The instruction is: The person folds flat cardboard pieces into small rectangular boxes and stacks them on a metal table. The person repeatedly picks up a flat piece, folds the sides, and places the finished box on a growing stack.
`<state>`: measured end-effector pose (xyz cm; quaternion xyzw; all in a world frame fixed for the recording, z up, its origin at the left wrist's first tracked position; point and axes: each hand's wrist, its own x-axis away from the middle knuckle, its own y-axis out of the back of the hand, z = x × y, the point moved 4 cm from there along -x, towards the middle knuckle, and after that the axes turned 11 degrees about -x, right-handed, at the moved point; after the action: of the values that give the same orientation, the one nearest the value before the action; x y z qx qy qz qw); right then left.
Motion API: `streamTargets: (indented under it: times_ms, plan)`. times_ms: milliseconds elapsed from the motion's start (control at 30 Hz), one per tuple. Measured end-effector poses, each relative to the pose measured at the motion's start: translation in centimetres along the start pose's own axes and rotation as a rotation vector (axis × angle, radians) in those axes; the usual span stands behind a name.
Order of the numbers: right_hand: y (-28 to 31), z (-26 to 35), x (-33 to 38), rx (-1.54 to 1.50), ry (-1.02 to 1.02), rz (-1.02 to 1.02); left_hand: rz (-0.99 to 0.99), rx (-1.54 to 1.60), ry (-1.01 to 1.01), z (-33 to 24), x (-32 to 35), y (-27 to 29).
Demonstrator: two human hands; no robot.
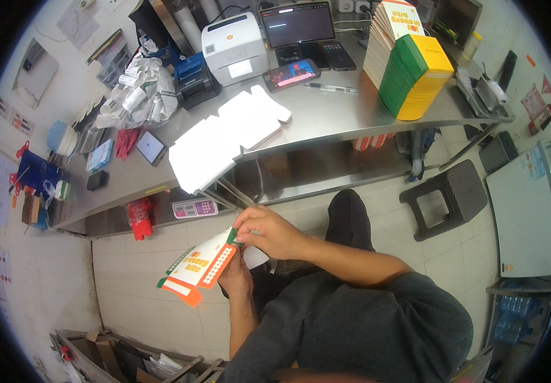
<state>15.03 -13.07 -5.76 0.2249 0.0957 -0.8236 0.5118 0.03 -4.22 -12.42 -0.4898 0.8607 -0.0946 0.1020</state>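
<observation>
A flat, unfolded carton blank (200, 267), printed white, orange and green, is held low over the tiled floor in front of my body. My left hand (236, 276) supports it from below, partly hidden behind the carton. My right hand (268, 231) pinches the carton's upper right corner with its fingers closed on it. Above on the steel counter (326, 108) lies a fanned stack of white carton blanks (224, 140), hanging over the front edge. A tall stack of printed blanks with green and yellow edges (411, 67) stands at the counter's right.
The counter carries a white label printer (234, 48), a tablet screen (298, 24), phones (291, 73), a pen (330, 88) and crumpled paper (140, 92). A dark plastic stool (445, 198) stands on the floor at right, a white appliance (528, 210) beyond it. Cardboard scraps lie lower left.
</observation>
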Motion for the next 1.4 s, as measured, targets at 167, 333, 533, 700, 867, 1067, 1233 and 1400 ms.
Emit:
streamTargets:
  times_ms: [167,333,533,700,867,1067,1233,1400]
  plan:
    - [-0.2,0.3,0.0,-0.091,-0.077,-0.07,0.083,0.055,-0.042,-0.3,-0.1,0.1]
    - [-1.0,0.5,0.3,-0.119,0.001,-0.095,0.061,0.044,-0.005,-0.4,-0.2,0.3]
    - [-1.1,0.0,0.9,0.021,-0.034,-0.076,0.107,0.091,-0.012,-0.3,0.6,-0.4]
    - [-1.2,-0.2,0.8,0.152,-0.062,-0.013,-0.001,-0.097,0.122,0.1,0.8,-0.2]
    - [-1.2,1.4,0.5,0.099,0.118,0.077,0.086,-0.535,0.022,1.0,0.7,1.3]
    - [-1.9,1.4,0.8,0.077,0.11,0.269,0.269,-0.984,-0.266,1.9,-0.3,0.9]
    - [-2.0,-0.1,1.0,0.169,0.054,0.007,0.321,-0.812,0.049,1.6,-0.5,0.5]
    - [-1.4,-1.2,1.2,0.193,-0.007,-0.025,0.065,-0.145,0.085,-0.7,-1.3,0.2]
